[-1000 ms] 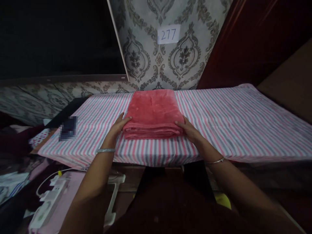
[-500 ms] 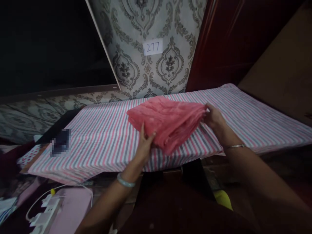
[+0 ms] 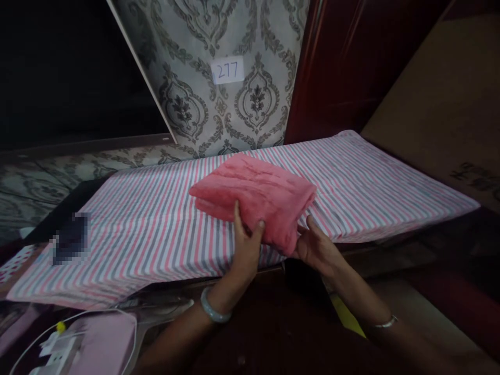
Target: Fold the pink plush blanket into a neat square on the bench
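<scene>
A folded pink fleece cloth (image 3: 255,195) lies turned at an angle on the striped pink, grey and white cover (image 3: 148,229) of a table. One corner of it reaches the table's near edge. My left hand (image 3: 244,245) grips that near corner, thumb and fingers pressed on the cloth. My right hand (image 3: 316,247) holds the same corner from the right side and below, fingers curled under the fold. Both wrists wear bangles.
A patterned wall panel with a paper label reading 277 (image 3: 227,70) stands behind the table. A dark red door (image 3: 344,67) is at the back right. A white power strip with cables (image 3: 58,344) lies at the lower left. A blurred dark object (image 3: 70,239) sits on the table's left end.
The folded cloth has been turned from square-on to diagonal. Both hands moved from its two sides to its near corner. The view has shifted right.
</scene>
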Motion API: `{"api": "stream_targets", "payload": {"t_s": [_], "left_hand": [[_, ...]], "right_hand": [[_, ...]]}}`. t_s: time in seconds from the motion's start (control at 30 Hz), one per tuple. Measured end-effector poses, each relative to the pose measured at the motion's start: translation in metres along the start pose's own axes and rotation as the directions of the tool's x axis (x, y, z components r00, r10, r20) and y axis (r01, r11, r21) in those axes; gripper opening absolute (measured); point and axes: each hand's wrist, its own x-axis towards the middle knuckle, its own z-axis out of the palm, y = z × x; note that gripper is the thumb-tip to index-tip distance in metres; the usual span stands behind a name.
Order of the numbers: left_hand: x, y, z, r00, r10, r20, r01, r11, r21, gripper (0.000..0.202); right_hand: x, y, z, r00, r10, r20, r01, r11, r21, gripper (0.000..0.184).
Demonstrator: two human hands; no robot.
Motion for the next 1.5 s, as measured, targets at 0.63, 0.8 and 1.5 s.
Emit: {"api": "stream_targets", "payload": {"t_s": [0.63,0.8,1.5], "left_hand": [[0.113,-0.028,-0.173,0.912,-0.229,-0.341,0.205,0.973,-0.106,0.043],[0.117,-0.027,-0.165,0.952,-0.266,-0.154,0.267,0.964,-0.014,0.042],[0.148,0.000,-0.125,0.933,-0.338,0.126,0.361,0.883,-0.300,0.019]], "right_hand": [[0.023,-0.004,0.041,0.918,-0.282,-0.277,0.255,0.958,-0.131,0.071],[0.014,-0.034,0.006,0.826,-0.515,-0.230,0.387,0.814,-0.432,0.074],[0.032,-0.089,-0.022,0.869,-0.459,-0.187,0.350,0.836,-0.423,0.066]]}}
